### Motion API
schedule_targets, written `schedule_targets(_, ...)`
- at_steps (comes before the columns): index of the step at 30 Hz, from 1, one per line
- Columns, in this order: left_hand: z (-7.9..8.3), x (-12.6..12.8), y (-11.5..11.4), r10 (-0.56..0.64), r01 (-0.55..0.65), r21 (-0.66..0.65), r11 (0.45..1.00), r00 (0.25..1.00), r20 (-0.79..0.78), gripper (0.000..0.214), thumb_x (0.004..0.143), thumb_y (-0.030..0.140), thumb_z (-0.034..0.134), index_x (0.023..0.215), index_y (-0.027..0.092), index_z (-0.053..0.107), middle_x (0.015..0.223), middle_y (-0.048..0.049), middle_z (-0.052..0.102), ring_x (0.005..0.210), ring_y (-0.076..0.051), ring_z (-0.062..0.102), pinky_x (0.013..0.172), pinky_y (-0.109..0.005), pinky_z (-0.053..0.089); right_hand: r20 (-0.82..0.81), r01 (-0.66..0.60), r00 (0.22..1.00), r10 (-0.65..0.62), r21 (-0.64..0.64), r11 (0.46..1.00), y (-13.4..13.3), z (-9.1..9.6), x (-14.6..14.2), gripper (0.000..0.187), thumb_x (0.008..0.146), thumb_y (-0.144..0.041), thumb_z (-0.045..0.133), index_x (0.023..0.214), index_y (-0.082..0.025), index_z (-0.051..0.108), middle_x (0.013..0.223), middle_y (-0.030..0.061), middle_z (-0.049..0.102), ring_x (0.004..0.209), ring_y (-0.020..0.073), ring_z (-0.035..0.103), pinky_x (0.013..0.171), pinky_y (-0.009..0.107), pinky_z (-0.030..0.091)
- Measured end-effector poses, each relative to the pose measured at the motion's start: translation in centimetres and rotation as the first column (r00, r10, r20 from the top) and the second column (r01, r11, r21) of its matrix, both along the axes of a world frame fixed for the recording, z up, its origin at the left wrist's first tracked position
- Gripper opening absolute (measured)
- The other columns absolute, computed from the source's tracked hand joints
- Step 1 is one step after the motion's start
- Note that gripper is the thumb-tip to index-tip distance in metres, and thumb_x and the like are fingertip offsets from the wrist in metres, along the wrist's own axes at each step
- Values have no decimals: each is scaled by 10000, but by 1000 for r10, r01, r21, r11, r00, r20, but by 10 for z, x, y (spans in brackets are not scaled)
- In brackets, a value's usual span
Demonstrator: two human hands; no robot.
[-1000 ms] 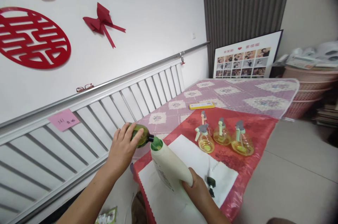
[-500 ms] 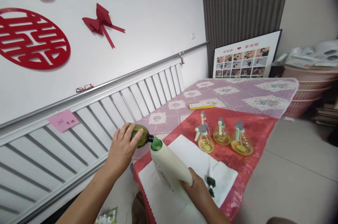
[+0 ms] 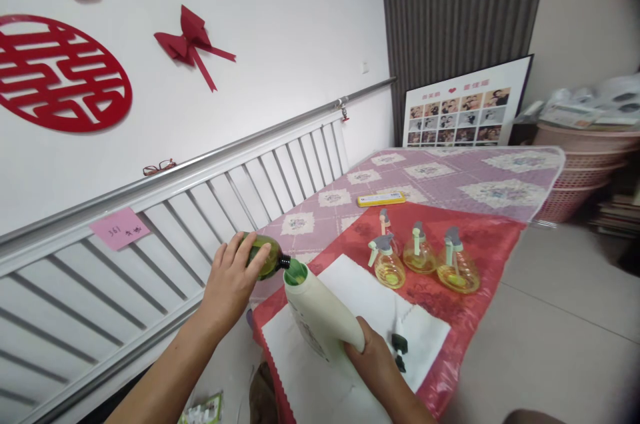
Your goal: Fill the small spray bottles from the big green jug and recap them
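Note:
My left hand (image 3: 235, 274) is wrapped round a translucent dark green bottle (image 3: 267, 259). The bottle is tipped on its side, its black threaded neck at the green mouth (image 3: 296, 273) of a large pale laundry detergent jug (image 3: 325, 321). My right hand (image 3: 373, 354) grips the jug's handle; the jug leans with its mouth up and to the left. Whether liquid flows between them I cannot make out. A dark green pump top (image 3: 399, 344) lies on the white cloth (image 3: 425, 337), right of the jug.
Several trigger spray bottles with yellow liquid, one a rounded bottle (image 3: 457, 271), stand on a red cloth (image 3: 480, 317). A yellow flat box (image 3: 381, 199) lies behind them. A white radiator (image 3: 220, 217) runs along the left; stacked pink baskets (image 3: 575, 174) stand at right.

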State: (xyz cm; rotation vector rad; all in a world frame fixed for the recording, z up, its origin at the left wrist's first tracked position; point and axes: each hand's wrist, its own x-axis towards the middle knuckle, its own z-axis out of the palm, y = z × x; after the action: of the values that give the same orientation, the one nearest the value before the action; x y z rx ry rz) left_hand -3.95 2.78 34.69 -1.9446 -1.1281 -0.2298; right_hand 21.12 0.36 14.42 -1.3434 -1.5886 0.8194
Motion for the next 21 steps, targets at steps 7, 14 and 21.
schedule_targets(7, 0, 0, 1, 3, -3, -5, 1000, 1000, -3, 550, 779, 43, 534, 1288, 245, 482, 1382, -152, 462, 1279, -370, 382, 965, -541, 380, 5, 2, 1000, -2, -5, 1000, -1, 1, 0, 49, 715, -212, 477, 717, -261, 478, 670, -21, 649, 634, 183, 623, 583, 250, 442)
schedule_targets(14, 1, 1, -1, 0, 0, -3, 1000, 1000, -8, 543, 778, 60, 561, 1283, 241, 482, 1380, -158, 459, 1279, -375, 375, 960, -543, 384, 9, -8, 1000, 8, -2, 1000, 0, 0, 0, 38, 734, -222, 462, 738, -255, 479, 680, -13, 641, 641, 182, 619, 592, 255, 446)
schedule_targets(21, 2, 2, -1, 8, -8, -2, 1000, 1000, -14, 549, 774, 59, 566, 1282, 250, 480, 1388, -149, 449, 1278, -369, 376, 965, -534, 383, 14, -8, 1000, 8, -3, 1000, 0, 1, 0, 53, 728, -206, 453, 736, -253, 476, 688, -8, 642, 647, 182, 615, 596, 257, 449)
